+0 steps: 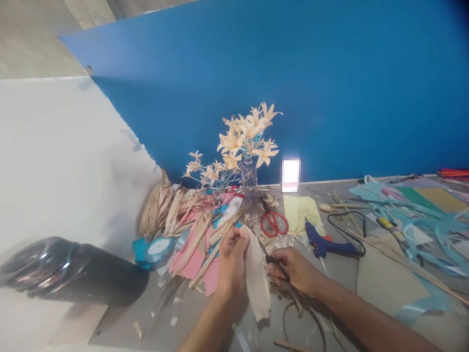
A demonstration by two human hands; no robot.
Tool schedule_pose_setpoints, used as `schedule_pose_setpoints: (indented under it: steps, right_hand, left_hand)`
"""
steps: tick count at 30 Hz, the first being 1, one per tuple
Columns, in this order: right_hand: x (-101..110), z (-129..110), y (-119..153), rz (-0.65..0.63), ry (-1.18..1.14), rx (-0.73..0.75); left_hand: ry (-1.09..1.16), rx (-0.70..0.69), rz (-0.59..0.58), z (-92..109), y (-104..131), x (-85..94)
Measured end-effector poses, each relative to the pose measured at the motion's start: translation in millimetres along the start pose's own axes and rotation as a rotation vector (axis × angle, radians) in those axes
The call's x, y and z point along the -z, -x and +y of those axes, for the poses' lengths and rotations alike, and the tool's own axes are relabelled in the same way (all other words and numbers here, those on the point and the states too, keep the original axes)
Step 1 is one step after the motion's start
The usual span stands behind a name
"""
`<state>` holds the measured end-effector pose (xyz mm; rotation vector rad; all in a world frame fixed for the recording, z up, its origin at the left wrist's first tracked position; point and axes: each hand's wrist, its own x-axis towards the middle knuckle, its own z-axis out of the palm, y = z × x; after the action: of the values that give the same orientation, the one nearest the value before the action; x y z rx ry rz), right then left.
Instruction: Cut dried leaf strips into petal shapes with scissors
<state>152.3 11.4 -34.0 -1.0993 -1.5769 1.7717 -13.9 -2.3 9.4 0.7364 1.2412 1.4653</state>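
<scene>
My left hand (233, 259) pinches the top end of a pale, flat strip of dried husk (256, 281), which hangs down towards the table's front. Just right of it, my right hand (289, 269) is closed around dark-handled scissors (280, 268); their blades point up and left along the strip's right edge. Behind both hands lies a pair of red-handled scissors (274, 224). A clear vase (249, 178) with cream artificial flowers (247, 132) stands at the back against the blue wall.
A dark bottle (98, 274) stands at the left. Husk bundles (157, 205), pink sheets (190, 254) and a ribbon roll (158, 249) lie left of the hands. On the right are a blue glue gun (326, 242) with its cord, yellow paper (300, 212) and light blue strips (436, 234).
</scene>
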Motion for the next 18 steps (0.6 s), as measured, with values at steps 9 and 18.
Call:
schedule_pose_setpoints:
  steps: [9,18]
  right_hand:
    - [-2,-12,-1,0.089,-0.253,0.102]
    - [6,-16,0,0.272,-0.153,0.087]
  left_hand:
    - [0.126,0.049,-0.108,-11,2,-9.6]
    - [0.068,0.074,-0.089,-14,-4,-0.3]
